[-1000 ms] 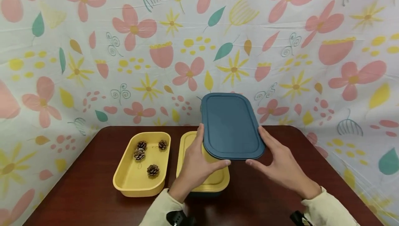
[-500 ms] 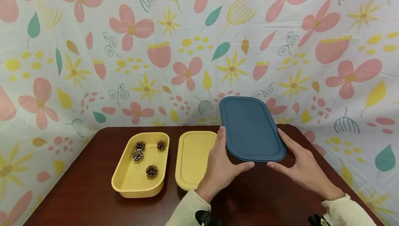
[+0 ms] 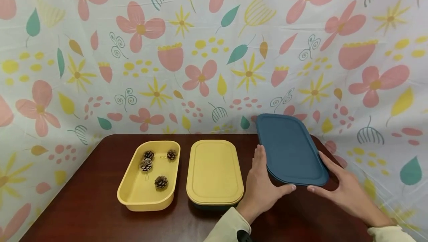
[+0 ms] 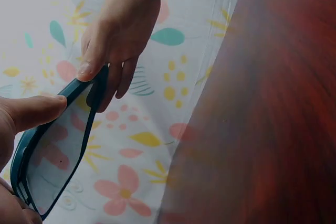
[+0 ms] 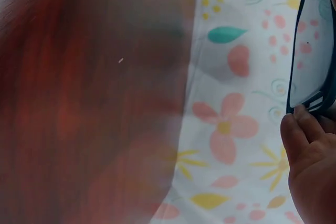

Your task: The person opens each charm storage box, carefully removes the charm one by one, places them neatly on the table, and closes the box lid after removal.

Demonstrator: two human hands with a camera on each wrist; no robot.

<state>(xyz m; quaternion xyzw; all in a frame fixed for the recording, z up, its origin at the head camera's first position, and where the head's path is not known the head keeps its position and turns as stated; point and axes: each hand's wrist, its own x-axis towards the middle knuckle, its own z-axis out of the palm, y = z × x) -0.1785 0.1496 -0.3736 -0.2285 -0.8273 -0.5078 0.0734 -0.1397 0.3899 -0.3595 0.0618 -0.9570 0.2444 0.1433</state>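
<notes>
Both hands hold a dark blue rectangular lid (image 3: pixel 292 147) in the air above the right part of the table. My left hand (image 3: pixel 262 184) grips its left side and near corner, with the thumb at the near edge. My right hand (image 3: pixel 347 193) holds the opposite side, fingers along the edge and thumb at the near right corner. From the left wrist, the raised rim of the lid (image 4: pixel 31 140) shows, with a thumb on it and the right hand (image 4: pixel 123 30) at its other end. From the right wrist, part of the lid's rim (image 5: pixel 328 90) appears at the edge.
A dark container with a yellow lid (image 3: pixel 215 169) stands left of my left hand. Farther left, an open yellow box (image 3: pixel 147 197) holds several pinecones (image 3: pixel 161 182). All stand on a dark red-brown table (image 3: pixel 93 197). A flower-patterned cloth (image 3: pixel 207 26) hangs behind it.
Both hands have carried the blue lid to the right and lower, away from over the yellow-lidded container, which is now fully uncovered to view. The yellow box and pinecones stay put.
</notes>
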